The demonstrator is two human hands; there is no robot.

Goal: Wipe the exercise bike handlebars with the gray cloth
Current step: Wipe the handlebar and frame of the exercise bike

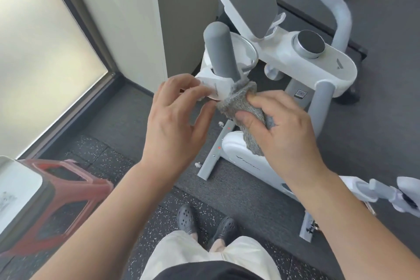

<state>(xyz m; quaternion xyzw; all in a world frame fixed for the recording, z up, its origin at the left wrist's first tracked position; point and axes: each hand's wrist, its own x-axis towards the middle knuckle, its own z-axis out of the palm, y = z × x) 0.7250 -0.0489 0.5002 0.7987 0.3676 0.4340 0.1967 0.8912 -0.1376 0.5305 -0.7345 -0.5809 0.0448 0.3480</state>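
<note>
Right hand [286, 129] gripped the fluffy gray microfibre cloth [244, 109], fingers [261, 100] curled closed over it, thumb pressed on the near side. Cloth was bunched at the base of the dark gray foam-covered left handlebar grip [219, 52], where that grip met the white plastic handlebar bracket [218, 84]; a loose tail of cloth hung below the right hand's fingers. Left hand [175, 125] was half open, fingers [181, 93] spread and bent, fingertips touching the white bracket just left of the cloth; it did not hold the cloth. Thumb of the left hand sat just beside the cloth edge, contact unclear.

Beyond both hands' fingers stood the white exercise bike console [313, 61] with a round gray metal knob [310, 44] and a tilted dark gray tablet holder [250, 0]. The second gray foam handlebar grip [322, 102] rose just right of the right hand's fingers, untouched. Below the fingers was the white bike body [241, 154] and a gray metal frame bar [216, 150].

Far left of the left hand's fingers, a red plastic stool [68, 200] stood on the dark speckled rubber floor [109, 150]. Under the forearms showed black perforated clogs [204, 225] and cream trousers [204, 257].
</note>
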